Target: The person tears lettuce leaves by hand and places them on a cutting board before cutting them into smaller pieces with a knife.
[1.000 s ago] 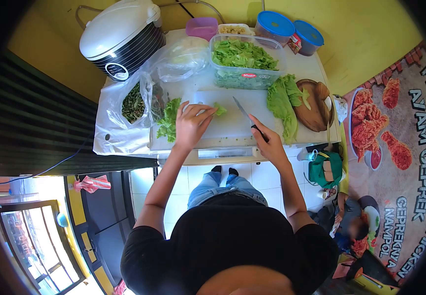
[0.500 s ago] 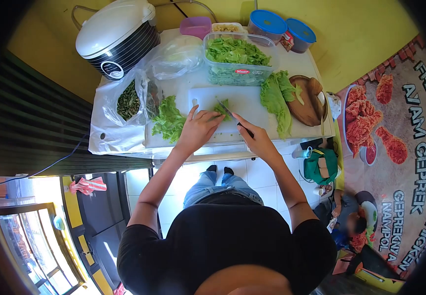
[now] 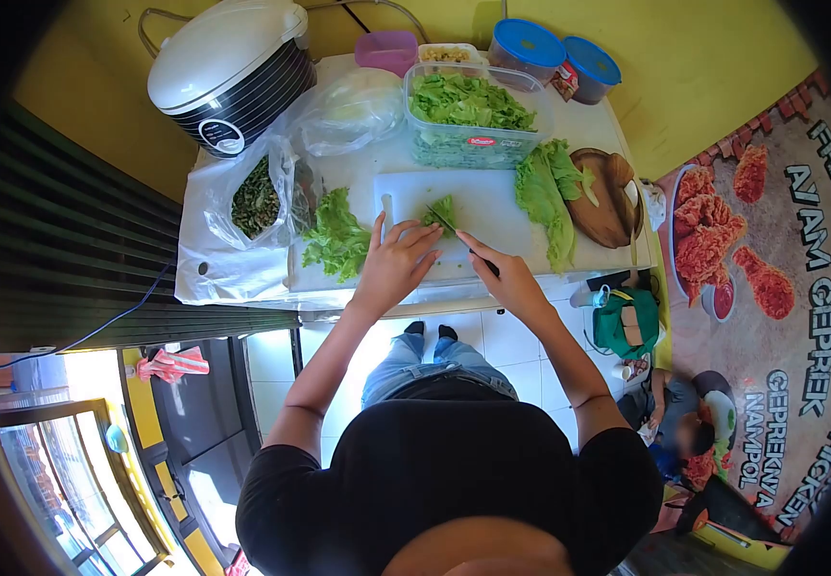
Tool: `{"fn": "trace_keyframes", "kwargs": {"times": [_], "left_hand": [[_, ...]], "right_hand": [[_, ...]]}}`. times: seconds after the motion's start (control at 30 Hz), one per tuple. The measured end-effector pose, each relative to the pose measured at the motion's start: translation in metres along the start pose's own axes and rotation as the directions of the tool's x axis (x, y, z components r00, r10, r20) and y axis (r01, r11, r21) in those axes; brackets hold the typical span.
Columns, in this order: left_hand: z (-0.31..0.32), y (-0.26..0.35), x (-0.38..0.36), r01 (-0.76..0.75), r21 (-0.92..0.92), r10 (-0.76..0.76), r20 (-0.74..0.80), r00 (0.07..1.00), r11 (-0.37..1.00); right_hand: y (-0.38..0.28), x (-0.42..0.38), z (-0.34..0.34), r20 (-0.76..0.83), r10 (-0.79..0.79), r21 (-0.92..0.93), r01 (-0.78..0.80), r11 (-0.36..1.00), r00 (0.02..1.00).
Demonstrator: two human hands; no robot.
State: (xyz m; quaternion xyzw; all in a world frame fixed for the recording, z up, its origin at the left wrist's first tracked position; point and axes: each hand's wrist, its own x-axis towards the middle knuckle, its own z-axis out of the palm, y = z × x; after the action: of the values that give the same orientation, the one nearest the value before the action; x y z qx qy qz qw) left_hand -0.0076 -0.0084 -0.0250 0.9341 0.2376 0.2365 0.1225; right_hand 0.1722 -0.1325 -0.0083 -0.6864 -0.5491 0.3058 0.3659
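On the white cutting board [image 3: 487, 206], my left hand [image 3: 396, 264] rests with its fingers bent over a small bundle of lettuce [image 3: 444, 209], pressing it to the board. Green shows between the fingers and thumb. My right hand [image 3: 513, 286] is wrapped round the black handle of a knife [image 3: 481, 259]. Its blade points up and left, lying against the lettuce close to my left fingertips. A loose lettuce leaf [image 3: 334, 235] is left of the board, and larger lettuce leaves [image 3: 545, 197] lie over its right edge.
Behind the board stands a clear container [image 3: 478, 149] of cut lettuce. A rice cooker [image 3: 228, 82], an open plastic bag [image 3: 257, 202] and a wrapped bundle [image 3: 353, 106] are left. To the right are a wooden plate [image 3: 602, 216] and blue-lidded tubs [image 3: 528, 46]. A person [image 3: 670, 413] sits at lower right.
The view has shifted slightly, moving the table's things a little right. My left fingers sit nearer the knife, and the blade has tilted a little at the lettuce.
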Motion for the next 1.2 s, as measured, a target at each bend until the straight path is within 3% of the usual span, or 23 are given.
{"fn": "trace_keyframes", "kwargs": {"times": [0.27, 0.5, 0.6, 0.67, 0.8, 0.97, 1.2], "left_hand": [[0.0, -0.001, -0.001, 0.027, -0.049, -0.026, 0.033, 0.999, 0.998], [-0.003, -0.001, 0.002, 0.027, -0.032, -0.026, 0.04, 0.999, 0.999], [-0.004, -0.002, 0.003, 0.033, -0.02, -0.032, 0.036, 0.999, 0.999], [-0.005, 0.0, 0.003, 0.034, -0.019, -0.033, 0.049, 0.998, 0.999], [-0.003, -0.003, 0.003, 0.034, -0.022, -0.033, 0.045, 0.998, 0.999], [-0.011, -0.002, -0.002, 0.044, 0.002, -0.044, 0.02, 0.999, 0.999], [-0.028, 0.001, 0.007, 0.116, -0.054, -0.112, 0.067, 0.991, 0.992]], "right_hand": [[-0.005, 0.001, -0.003, 0.043, 0.044, -0.043, -0.042, 0.998, 0.998], [-0.004, 0.01, 0.008, -0.003, -0.009, -0.158, 0.008, 0.987, 1.0], [-0.012, 0.009, 0.01, 0.065, 0.132, -0.309, -0.106, 0.945, 0.989], [0.011, -0.007, 0.014, -0.016, -0.048, -0.291, 0.042, 0.956, 0.999], [0.021, -0.04, 0.009, -0.098, -0.131, -0.227, 0.106, 0.968, 0.987], [-0.009, -0.036, -0.006, 0.019, 0.202, -0.087, -0.199, 0.976, 0.979], [0.0, -0.046, -0.015, -0.005, 0.185, -0.052, -0.186, 0.981, 0.983]]}}
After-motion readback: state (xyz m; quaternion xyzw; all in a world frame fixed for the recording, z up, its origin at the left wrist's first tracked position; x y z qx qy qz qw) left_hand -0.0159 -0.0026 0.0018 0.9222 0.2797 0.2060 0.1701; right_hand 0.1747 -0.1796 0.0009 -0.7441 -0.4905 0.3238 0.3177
